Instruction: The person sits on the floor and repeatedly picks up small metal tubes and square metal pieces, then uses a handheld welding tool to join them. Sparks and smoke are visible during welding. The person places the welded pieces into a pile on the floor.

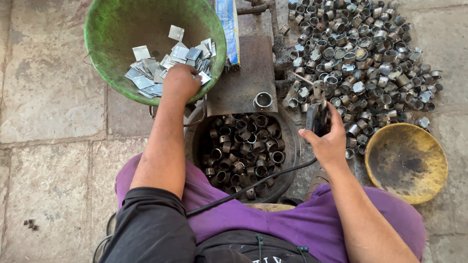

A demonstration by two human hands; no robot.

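Seen from above: left hand [180, 80] reaching forward and to the left into a green basin [102, 29], fingers curled down over a heap of small flat metal squares [161, 65] (whether a piece is pinched cannot be told). Right hand [327, 141] closed round a dark corded tool [317, 114], tip aimed away at a rusty steel plate [243, 78], lone metal ring [263, 101] upright on it. Squares straight under the left hand, well apart from the right. Between the knees, a dark pan [287, 160] of short dull rings; to the right, a wide spread of shinier metal caps [365, 58] on the stone floor [48, 170], beside a worn yellow bowl [407, 163].
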